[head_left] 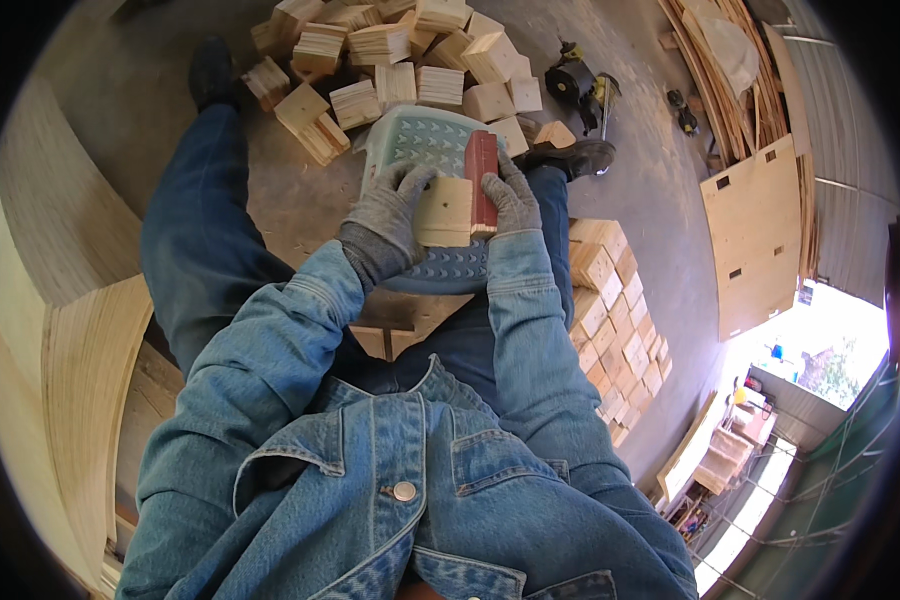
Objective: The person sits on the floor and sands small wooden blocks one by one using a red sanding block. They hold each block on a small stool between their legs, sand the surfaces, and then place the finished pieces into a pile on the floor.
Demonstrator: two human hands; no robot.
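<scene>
Both my hands wear grey knitted gloves, and they meet above a pale green plastic stool (415,130) with a raised pattern on its top. My left hand (388,215) is closed on a light wooden block (444,214), gripping it from the left. In my right hand (516,202) is a red-brown block (481,168), upright, its long side against the right end of the wooden block. Whether this red-brown piece is a sanding block I cannot tell. The thumb lies on its near face; the other fingers are mostly hidden behind it.
A loose heap of wooden blocks (395,45) lies beyond the stool. Stacked blocks (620,325) stand right of my leg. Yellow-black power tools (575,80) sit on the floor at far right. Large curved plywood pieces (75,215) rise on the left; a plywood sheet (755,235) leans right.
</scene>
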